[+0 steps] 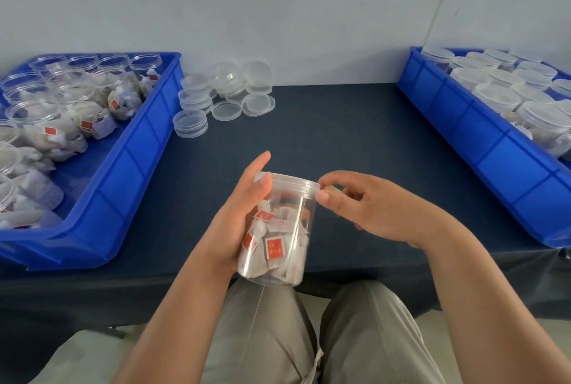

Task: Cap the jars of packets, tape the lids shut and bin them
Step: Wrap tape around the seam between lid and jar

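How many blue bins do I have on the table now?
2. The left bin holds uncapped jars at the table's left; the right bin holds capped jars at its right. Both run off frame; no others show.

view: head-worn | facing: forward and down onto table [340, 124] | range: close above jar [284, 229]

My dark table [340, 124] carries stacked clear lids [222, 96] by the wall, the jar-filled blue bin [145, 149] just left of them, the second blue bin [482, 136] well to their right.
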### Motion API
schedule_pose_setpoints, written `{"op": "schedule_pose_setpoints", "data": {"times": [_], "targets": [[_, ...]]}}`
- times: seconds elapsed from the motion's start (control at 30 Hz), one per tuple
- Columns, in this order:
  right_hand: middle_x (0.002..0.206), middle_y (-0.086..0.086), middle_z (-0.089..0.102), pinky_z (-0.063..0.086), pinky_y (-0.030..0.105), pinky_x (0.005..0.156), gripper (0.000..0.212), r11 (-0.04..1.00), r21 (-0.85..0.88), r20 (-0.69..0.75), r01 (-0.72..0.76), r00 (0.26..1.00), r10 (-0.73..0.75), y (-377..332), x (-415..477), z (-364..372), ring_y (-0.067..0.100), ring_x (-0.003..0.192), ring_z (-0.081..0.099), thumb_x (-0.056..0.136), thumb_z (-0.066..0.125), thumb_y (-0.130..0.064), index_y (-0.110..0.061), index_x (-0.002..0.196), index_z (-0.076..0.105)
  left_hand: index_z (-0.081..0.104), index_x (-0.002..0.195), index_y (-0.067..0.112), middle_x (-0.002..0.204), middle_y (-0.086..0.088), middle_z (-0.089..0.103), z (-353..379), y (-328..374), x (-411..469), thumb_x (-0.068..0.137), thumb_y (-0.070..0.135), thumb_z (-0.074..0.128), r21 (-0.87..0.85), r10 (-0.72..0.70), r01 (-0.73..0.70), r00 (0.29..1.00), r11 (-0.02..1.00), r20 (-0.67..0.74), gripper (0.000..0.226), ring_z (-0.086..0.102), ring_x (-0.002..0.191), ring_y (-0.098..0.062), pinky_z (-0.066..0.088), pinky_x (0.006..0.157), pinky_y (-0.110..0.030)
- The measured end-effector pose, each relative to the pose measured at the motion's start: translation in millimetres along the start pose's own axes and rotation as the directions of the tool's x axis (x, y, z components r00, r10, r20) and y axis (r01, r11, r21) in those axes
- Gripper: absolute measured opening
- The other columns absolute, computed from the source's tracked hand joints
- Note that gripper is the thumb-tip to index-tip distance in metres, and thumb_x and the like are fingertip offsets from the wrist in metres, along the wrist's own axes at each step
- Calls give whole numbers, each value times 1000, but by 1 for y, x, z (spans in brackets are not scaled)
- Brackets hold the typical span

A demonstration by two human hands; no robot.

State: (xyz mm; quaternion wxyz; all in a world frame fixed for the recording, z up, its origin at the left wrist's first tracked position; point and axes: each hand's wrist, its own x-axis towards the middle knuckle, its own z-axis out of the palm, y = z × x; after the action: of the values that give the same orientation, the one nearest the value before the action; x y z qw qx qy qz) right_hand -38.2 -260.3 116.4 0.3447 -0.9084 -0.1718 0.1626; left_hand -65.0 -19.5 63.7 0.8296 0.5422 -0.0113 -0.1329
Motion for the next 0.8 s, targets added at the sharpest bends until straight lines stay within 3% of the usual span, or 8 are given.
{"op": "schedule_pose_setpoints", "data": {"times": [0.1,0.17,0.3,0.4,0.5,0.6,0.7,0.8], "targets": [[89,-29,64,49,28,78,60,998,46,10,41,999,-42,4,-2,2,-2,81,61,85,35,-94,-53,121,60,55,149,11,127,-23,58,10,-1,-1,83,65,81,-71,-121,134,980,988,161,89,64,107,-33,56,86,-42],[98,-29,66,48,28,82,53,993,92,42,79,996,-83,4,-5,6,-2,89,61,91,39,-83,-52,128,60,57,142,3,119,-18,57,13,-3,-2,95,65,67,-16,-116,124,961,992,251,78,61,99,-24,55,85,-37],[111,-37,64,42,15,80,51,984,100,46,144,988,-149,0,-11,11,-7,98,61,95,38,-80,-60,139,54,66,142,21,132,-11,71,0,0,-1,93,72,64,171,-39,16,990,985,132,70,71,117,-27,60,92,-41],[110,-29,67,48,25,83,61,984,146,-27,103,995,-100,6,-10,15,0,95,62,89,40,-85,-50,134,61,65,139,37,132,-10,72,-2,4,1,87,77,65,279,33,-41,999,960,32,66,70,121,-30,58,94,-46],[106,-39,63,44,20,82,72,993,113,-139,40,990,-24,11,-9,21,-7,98,61,79,39,-96,-53,134,57,65,131,53,125,15,73,8,9,1,88,81,49,534,123,-89,992,841,-29,53,71,115,-9,58,96,-38],[114,-27,65,48,25,86,81,997,68,-187,-30,981,42,12,-5,31,0,105,61,77,33,-95,-47,138,54,58,136,56,121,40,65,21,3,1,95,75,34,780,355,-113,923,616,-147,51,62,112,16,53,93,-20],[103,-27,62,45,15,78,75,995,74,-247,-64,966,80,10,-1,43,-6,95,58,74,35,-93,-45,128,52,37,156,47,139,34,52,40,-10,-1,94,79,27,833,359,-66,919,549,-164,70,49,113,28,42,96,-11],[100,-15,67,48,18,73,55,994,70,-278,-88,955,104,9,1,49,3,87,61,86,43,-77,-43,128,50,28,156,43,143,26,53,47,-19,2,73,91,43,809,303,-7,929,588,-213,97,60,117,7,50,93,-22]]}}
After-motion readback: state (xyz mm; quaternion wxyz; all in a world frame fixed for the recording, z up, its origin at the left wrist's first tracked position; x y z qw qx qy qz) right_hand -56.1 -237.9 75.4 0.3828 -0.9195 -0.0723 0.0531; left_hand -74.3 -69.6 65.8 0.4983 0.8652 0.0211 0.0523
